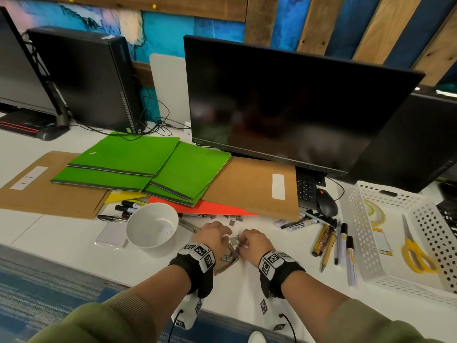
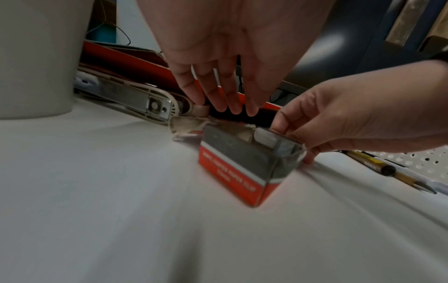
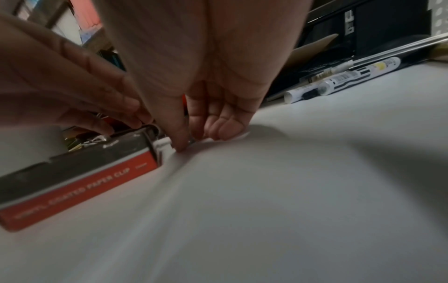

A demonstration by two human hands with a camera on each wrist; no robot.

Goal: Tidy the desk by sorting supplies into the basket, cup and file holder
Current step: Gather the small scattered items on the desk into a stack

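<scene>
An open red and grey paper clip box lies on the white desk between my hands. My left hand hovers over its far side, fingers straight and pointing down, tips at the box's rim. My right hand pinches the torn end flap of the box between thumb and fingers. A white cup stands just left of my hands. The white perforated basket sits at the right and holds yellow scissors and a roll of tape.
Several markers and pens lie between my hands and the basket, more behind the cup. Small clips are scattered by a red folder. A stapler lies beyond the cup. Green folders, brown folders, a monitor and a mouse fill the back.
</scene>
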